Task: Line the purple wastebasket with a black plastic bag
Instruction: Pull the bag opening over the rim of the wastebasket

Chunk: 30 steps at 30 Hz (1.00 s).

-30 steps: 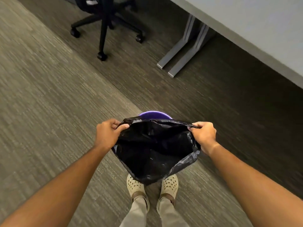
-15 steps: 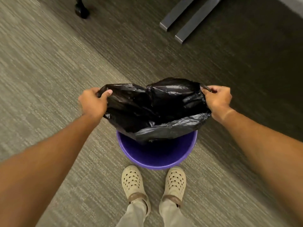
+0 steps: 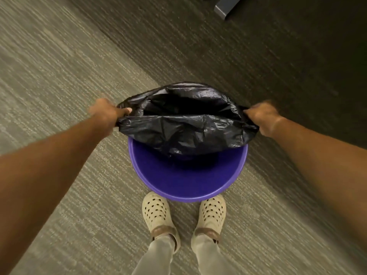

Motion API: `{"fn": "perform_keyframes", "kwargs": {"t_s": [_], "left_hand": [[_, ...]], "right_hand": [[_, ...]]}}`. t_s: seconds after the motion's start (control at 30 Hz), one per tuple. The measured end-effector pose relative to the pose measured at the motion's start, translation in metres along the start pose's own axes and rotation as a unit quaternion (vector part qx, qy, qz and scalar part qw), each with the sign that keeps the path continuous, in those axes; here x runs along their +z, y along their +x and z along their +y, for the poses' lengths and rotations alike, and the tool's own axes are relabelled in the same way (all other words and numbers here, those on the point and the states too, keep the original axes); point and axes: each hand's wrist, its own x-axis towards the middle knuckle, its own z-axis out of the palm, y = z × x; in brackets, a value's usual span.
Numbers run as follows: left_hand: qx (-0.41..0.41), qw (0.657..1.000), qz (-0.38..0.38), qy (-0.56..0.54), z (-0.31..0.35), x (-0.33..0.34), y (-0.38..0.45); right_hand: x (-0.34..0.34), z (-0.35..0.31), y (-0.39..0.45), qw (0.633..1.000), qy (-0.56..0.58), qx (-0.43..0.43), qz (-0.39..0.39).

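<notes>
A round purple wastebasket [image 3: 184,181] stands on the carpet just in front of my feet. Over its far half hangs a crumpled black plastic bag [image 3: 184,126], its mouth stretched wide between my hands. My left hand [image 3: 105,114] grips the bag's left edge. My right hand [image 3: 262,118] grips the right edge. The bag's lower part dips inside the basket, and the near half of the basket's inside is bare. The basket's far rim is hidden behind the bag.
My two feet in cream clogs [image 3: 156,213] stand right behind the basket. A grey metal table foot [image 3: 224,6] shows at the top right. Carpet in light and dark bands lies all around.
The view has tilted down, and the chair and tabletop have left it. The bag went from in front of the basket to over it and now hangs lower, with its mouth pulled wider.
</notes>
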Motion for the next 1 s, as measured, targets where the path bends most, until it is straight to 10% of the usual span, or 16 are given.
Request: {"fn": "perform_keyframes", "kwargs": {"t_s": [0.17, 0.37, 0.77, 1.0], "left_hand": [[0.005, 0.998, -0.033, 0.048, -0.023, 0.000, -0.023], [-0.099, 0.978, -0.092, -0.161, -0.035, -0.012, -0.068], [-0.116, 0.984, -0.043, -0.131, -0.061, -0.022, -0.098], [-0.200, 0.943, -0.166, -0.209, -0.073, -0.008, -0.125]], "right_hand": [[-0.007, 0.020, -0.030, 0.996, 0.074, 0.048, -0.014], [-0.018, 0.032, -0.082, 0.959, 0.241, 0.145, -0.028], [-0.035, 0.057, -0.108, 0.967, 0.175, 0.184, 0.014], [-0.022, 0.059, -0.118, 0.949, 0.212, 0.226, -0.056]]}}
